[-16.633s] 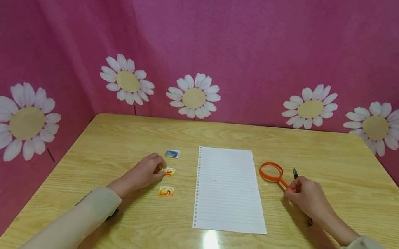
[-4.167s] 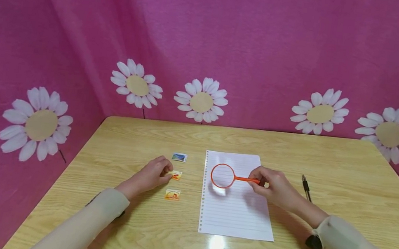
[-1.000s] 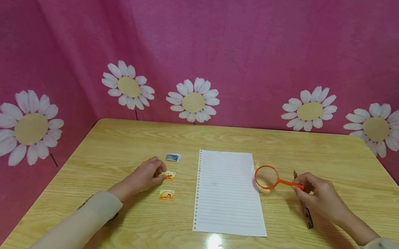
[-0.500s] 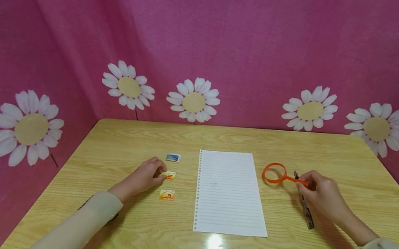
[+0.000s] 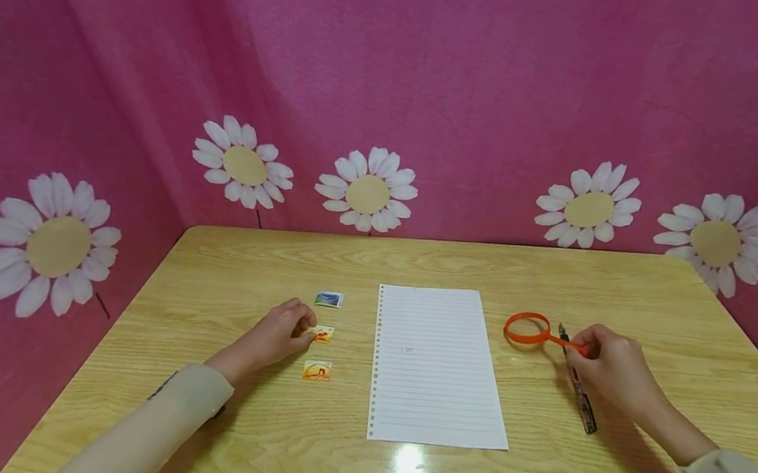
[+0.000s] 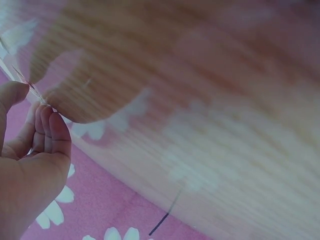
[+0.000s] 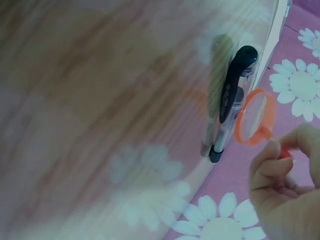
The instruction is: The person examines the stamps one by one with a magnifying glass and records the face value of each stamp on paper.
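Observation:
In the head view, my left hand point(image 5: 280, 327) has its thumb and fingers at the left edge of the middle yellow stamp point(image 5: 322, 334), hiding part of it. Up close, the left wrist view shows that stamp edge-on point(image 6: 30, 87) in the pinch of thumb and fingertips. My right hand point(image 5: 614, 369) pinches the end of the orange handle of a magnifying glass point(image 5: 525, 340); its round frame lies low to the right of the lined sheet. Beneath the handle a black pen point(image 5: 583, 404) lies on the table, also seen in the right wrist view.
A blue stamp point(image 5: 329, 299) lies behind the pinched one, and another yellow stamp point(image 5: 317, 371) in front. The lined sheet point(image 5: 438, 394) with small handwriting sits mid-table. A pink flowered cloth point(image 5: 480, 107) hangs behind the wooden table point(image 5: 296, 447).
The magnifying glass was over the sheet several seconds ago; my right hand has since carried it rightward, and within the last second its frame dropped flatter beside the sheet. My left hand stays put.

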Tool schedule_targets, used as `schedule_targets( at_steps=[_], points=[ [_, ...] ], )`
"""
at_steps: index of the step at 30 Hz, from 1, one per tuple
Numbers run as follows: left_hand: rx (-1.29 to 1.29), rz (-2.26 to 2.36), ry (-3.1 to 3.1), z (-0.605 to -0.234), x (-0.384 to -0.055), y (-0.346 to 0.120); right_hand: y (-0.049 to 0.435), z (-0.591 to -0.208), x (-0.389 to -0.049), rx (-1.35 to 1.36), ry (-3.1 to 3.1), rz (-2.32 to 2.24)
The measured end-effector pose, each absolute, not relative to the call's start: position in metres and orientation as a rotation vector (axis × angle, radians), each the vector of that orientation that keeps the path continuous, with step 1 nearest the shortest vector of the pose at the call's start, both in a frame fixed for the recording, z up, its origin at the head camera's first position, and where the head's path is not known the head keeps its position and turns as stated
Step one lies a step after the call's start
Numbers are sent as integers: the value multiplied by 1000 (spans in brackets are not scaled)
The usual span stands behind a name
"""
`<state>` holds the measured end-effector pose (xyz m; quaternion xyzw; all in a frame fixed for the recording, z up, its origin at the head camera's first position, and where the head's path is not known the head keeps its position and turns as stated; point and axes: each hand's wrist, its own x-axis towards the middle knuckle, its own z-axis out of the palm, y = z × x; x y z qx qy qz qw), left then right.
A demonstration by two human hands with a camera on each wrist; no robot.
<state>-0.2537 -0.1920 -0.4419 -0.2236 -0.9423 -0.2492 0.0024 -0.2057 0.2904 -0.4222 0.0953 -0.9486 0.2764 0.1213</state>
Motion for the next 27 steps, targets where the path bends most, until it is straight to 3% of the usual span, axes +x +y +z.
schedule_targets(
  at_steps=[27],
  points=[
    [-623,-879,-2957,-437,-248,-187,266,-419,-199,281,-3041,693]
  ],
)
